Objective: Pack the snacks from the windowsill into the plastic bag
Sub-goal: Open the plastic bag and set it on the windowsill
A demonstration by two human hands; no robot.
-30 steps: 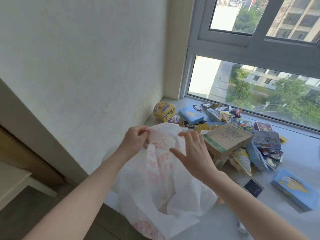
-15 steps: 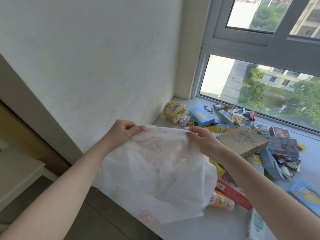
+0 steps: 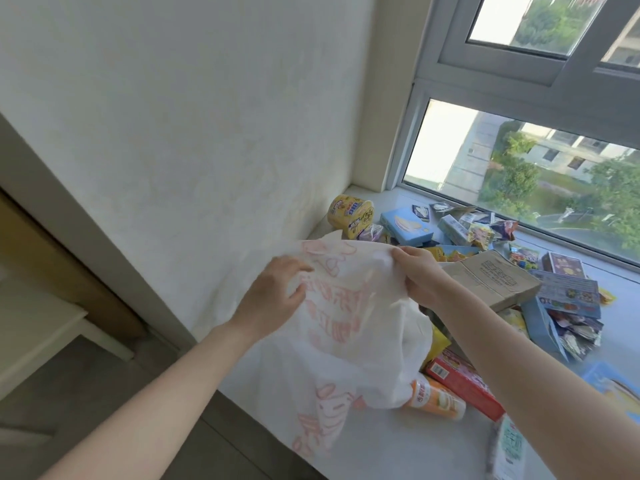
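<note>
1. Where the windowsill's (image 3: 398, 445) near edge runs, the left hand (image 3: 273, 292) holds the plastic bag (image 3: 349, 341) between thumb and loosely bent fingers (somewhat blurred).
2. The bag, white with pink print, droops over that near edge.
3. The right hand (image 3: 420, 278) pinches the bag's top edge, fingers curled.
4. Snacks (image 3: 481, 233) lie beyond and to the right: a yellow cup (image 3: 349, 216) in the far left corner, a blue box (image 3: 405, 226), a brown packet (image 3: 491, 282), a red box (image 3: 460, 382), and an orange tube (image 3: 433, 400) partly under the bag.
</note>
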